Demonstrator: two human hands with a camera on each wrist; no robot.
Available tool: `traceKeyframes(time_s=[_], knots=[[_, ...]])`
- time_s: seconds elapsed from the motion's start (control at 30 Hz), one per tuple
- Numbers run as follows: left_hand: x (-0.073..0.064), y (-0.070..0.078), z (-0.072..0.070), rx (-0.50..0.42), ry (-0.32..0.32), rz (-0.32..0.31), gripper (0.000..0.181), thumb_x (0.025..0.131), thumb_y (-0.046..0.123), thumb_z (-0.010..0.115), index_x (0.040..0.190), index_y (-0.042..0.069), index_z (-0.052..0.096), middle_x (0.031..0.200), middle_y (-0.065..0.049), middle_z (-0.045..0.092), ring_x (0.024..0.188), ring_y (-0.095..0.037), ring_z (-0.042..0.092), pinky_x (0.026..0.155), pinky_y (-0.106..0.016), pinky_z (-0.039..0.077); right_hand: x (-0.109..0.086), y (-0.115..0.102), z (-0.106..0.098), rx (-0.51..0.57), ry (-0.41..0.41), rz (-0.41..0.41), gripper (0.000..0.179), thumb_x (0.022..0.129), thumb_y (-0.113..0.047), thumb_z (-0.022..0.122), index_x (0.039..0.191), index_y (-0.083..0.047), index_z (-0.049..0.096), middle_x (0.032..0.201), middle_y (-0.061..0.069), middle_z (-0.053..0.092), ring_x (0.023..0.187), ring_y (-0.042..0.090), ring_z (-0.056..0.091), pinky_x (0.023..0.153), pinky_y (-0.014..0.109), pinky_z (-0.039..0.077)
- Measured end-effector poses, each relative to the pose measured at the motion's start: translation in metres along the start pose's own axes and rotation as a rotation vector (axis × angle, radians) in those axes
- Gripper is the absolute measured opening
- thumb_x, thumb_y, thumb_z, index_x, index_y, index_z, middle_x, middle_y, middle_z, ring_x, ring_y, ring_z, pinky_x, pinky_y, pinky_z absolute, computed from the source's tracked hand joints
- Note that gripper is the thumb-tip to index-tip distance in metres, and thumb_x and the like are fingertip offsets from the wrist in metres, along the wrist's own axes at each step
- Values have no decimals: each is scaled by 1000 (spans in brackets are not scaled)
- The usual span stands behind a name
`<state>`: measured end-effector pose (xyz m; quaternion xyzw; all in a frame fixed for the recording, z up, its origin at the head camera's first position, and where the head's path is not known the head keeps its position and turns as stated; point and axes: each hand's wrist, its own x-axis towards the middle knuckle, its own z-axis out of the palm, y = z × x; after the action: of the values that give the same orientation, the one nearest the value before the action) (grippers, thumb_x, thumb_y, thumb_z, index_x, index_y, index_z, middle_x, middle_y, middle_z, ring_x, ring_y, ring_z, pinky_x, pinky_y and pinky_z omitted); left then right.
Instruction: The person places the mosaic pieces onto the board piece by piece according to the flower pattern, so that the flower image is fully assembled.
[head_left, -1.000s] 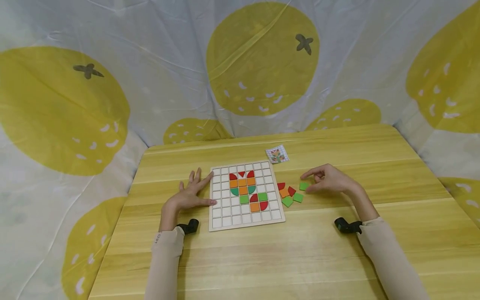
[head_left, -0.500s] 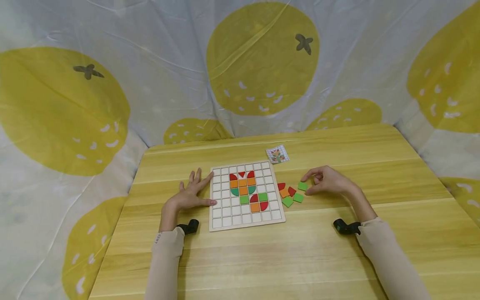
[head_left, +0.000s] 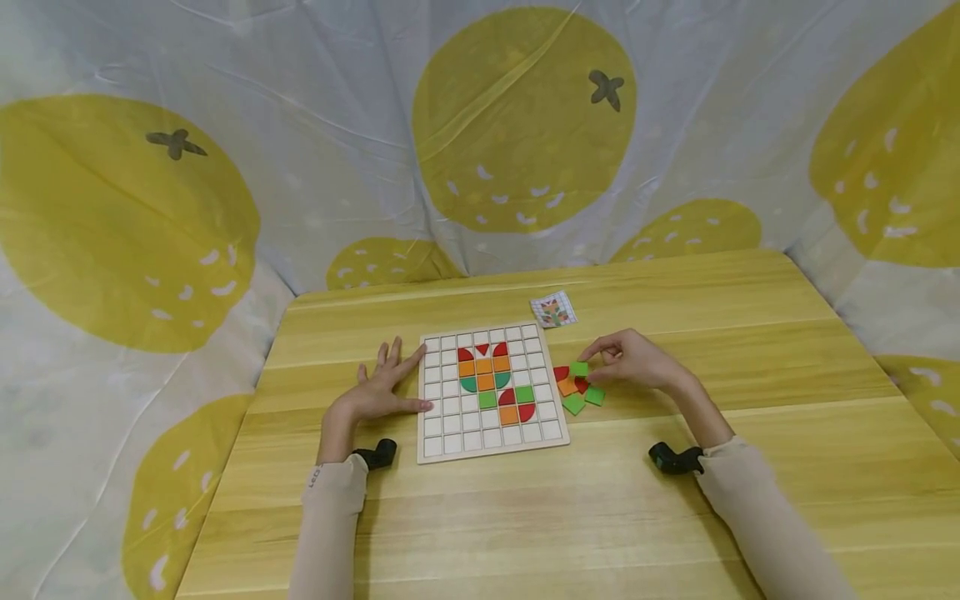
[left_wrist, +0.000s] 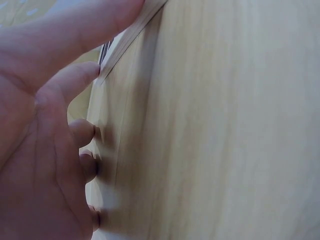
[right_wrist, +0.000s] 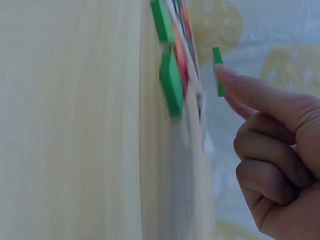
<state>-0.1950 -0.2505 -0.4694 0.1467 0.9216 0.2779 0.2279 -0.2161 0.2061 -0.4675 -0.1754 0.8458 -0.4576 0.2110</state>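
Note:
My left hand (head_left: 381,390) rests at the left edge of a white gridded board (head_left: 442,446), its fingers spread and its thumb and index finger touching the frame. Red, orange, green and teal tiles sit in several of the board's cells. With thumb and index finger my right hand (head_left: 637,360) pinches a green square tile (right_wrist: 219,72), its other fingers curled in. That tile is lifted off the table, above the loose tiles right of the board. Among these lie green tiles (head_left: 574,404), an orange tile (head_left: 567,387) and red tiles, one partly hidden under the held tile.
A small printed card (head_left: 553,309) with a coloured pattern on a grid lies behind the board's far right corner. The wooden table (head_left: 495,525) extends to a fruit-printed cloth (head_left: 360,150) at the back and sides.
The right hand has picked up the green square tile from the table and carried it left, over the loose tiles. The left hand stays in place at the board's edge.

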Motion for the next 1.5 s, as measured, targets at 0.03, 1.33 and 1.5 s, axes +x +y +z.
traceKeyframes(time_s=[0.03,1.33,1.5], knots=[[0,0,0,0,0,1,104,91,48,77,168,21,11,171,-22,-22,156,-46,-27,115,-77,-21,3,-6,7,13,-13,-9,30,89,-15,82,115,-2,76,63,-2,38,57,7,32,54,22,30],[2,-3,1,9,-6,-5,105,91,51,76,168,23,11,171,-20,-23,156,-45,-27,116,-77,-21,41,-66,117,-39,-100,-119,17,81,-13,89,97,-12,83,58,-6,42,57,9,37,54,19,29],[1,-2,0,14,0,-4,104,91,50,76,168,23,11,171,-20,-23,156,-45,-27,116,-77,-20,40,-67,117,-35,-91,-115,15,81,-11,88,95,-11,83,59,-6,43,58,9,37,55,19,28]])
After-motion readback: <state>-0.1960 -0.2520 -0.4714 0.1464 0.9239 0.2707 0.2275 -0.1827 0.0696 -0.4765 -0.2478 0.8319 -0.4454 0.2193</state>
